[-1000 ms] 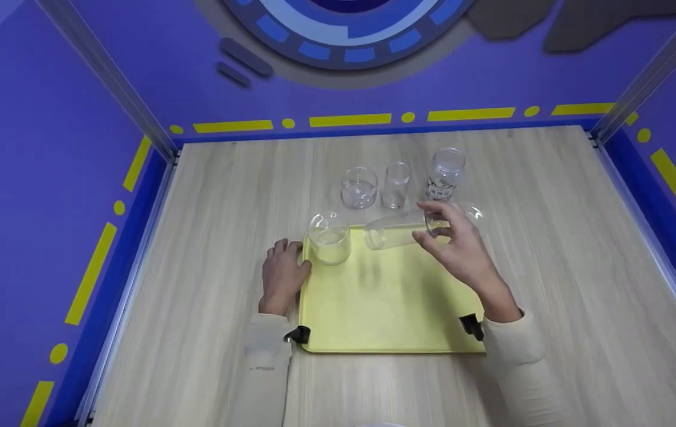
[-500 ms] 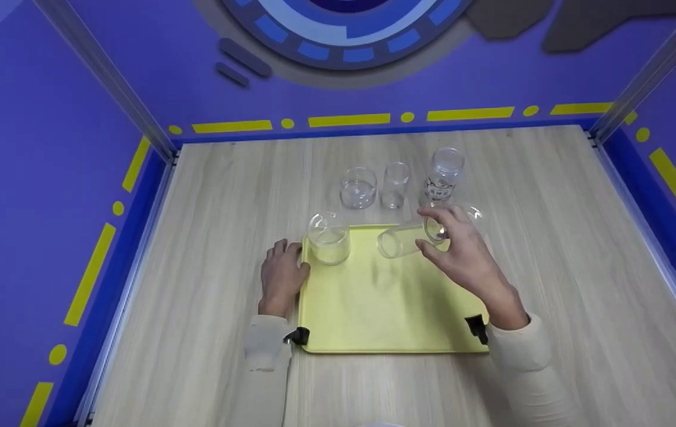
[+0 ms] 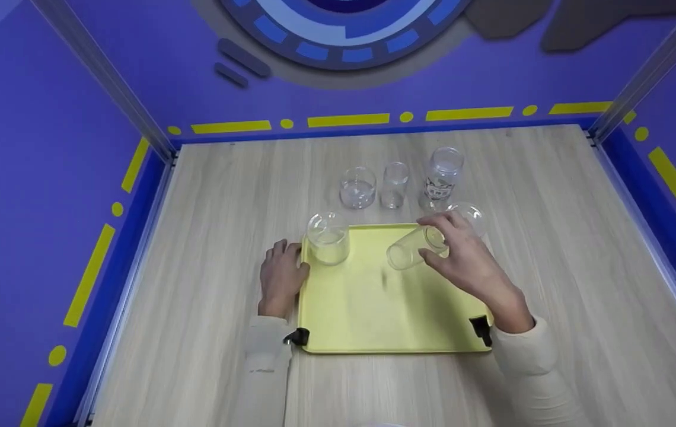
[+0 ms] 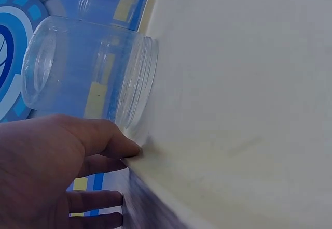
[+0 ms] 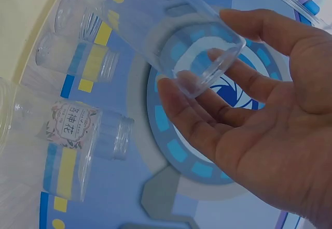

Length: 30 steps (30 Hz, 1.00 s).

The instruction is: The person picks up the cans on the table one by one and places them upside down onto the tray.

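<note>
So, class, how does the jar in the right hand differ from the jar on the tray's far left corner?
Pose: the held jar is tilted, while the corner jar stands on end.
Support: the right hand holds the held jar above the tray, while the corner jar rests on it.
Shape: the held jar looks slimmer; the corner jar looks wider and squatter.
Both are clear, and no label shows on either.

Six clear containers (image 3: 406,252) and one yellow tray (image 3: 367,314).
</note>
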Motion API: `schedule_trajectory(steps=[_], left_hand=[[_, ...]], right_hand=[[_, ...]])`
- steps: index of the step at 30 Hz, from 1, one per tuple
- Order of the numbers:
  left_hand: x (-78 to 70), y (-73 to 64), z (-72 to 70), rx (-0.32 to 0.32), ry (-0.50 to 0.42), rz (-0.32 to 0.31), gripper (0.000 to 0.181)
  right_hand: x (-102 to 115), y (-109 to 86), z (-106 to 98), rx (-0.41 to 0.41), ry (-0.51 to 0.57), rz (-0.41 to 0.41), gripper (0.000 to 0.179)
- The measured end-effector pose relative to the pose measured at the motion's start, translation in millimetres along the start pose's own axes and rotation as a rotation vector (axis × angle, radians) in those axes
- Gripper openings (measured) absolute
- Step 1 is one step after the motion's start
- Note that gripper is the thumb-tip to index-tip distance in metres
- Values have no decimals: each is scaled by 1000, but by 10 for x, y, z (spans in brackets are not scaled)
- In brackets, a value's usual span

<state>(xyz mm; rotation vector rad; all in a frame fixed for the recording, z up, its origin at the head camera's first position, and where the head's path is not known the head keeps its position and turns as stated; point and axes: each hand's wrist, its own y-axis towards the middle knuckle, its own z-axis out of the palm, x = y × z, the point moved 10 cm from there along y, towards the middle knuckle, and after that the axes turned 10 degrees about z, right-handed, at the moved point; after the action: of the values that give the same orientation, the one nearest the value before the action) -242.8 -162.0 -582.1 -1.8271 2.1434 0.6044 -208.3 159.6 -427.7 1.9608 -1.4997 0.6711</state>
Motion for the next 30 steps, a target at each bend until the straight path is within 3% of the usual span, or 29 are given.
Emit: schedule_trajectory(steps=[17,25,30], left_hand=[[8,-3,4,0,-9,-5,44],[17,-17,-11,-12,-22,-12,44],[5,-23,-15,-31,-27,15,42]], right_hand=[[-25,-158,38,119,-196,3,45],[-65,-212,5,127,-253,28,44],[-113,-250,-40,128,-266,41,44]])
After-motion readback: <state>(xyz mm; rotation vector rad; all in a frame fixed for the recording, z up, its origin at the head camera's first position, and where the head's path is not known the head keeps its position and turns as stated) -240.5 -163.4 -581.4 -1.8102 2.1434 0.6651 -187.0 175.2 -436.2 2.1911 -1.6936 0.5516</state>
